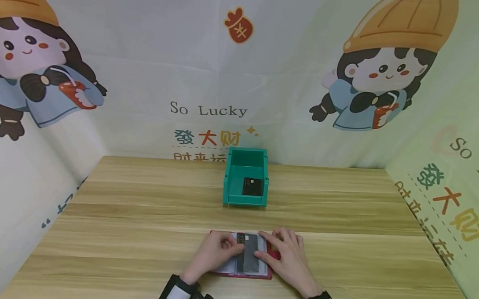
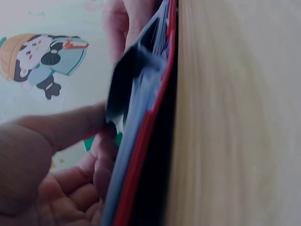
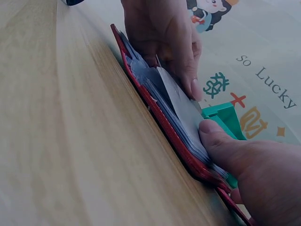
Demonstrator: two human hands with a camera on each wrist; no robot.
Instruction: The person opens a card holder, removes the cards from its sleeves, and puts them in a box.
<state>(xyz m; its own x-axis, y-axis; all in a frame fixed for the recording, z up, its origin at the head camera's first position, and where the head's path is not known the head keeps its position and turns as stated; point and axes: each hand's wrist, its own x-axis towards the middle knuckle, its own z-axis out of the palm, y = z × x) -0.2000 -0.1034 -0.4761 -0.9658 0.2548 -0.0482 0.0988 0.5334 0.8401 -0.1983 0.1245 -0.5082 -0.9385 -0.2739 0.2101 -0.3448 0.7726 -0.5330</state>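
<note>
A red card holder (image 1: 268, 276) lies spread on the table, clear sleeves showing. A black card (image 1: 240, 257) sits partly under a sleeve, its right part looking grey through the plastic. My left hand (image 1: 216, 252) pinches the card's left edge between thumb and finger. In the left wrist view, the dark card (image 2: 120, 89) tilts up from the pages. My right hand (image 1: 289, 259) rests at the holder's right side, thumb pressing the sleeve (image 3: 181, 101) and index finger at its top edge. Its other fingers are partly hidden in the right wrist view.
Behind the holder stands a green plastic bin (image 1: 245, 200) with another black card (image 1: 252, 187) inside. The wooden table (image 1: 142, 199) is bounded by a printed cloth backdrop (image 1: 288, 103) at the back and sides.
</note>
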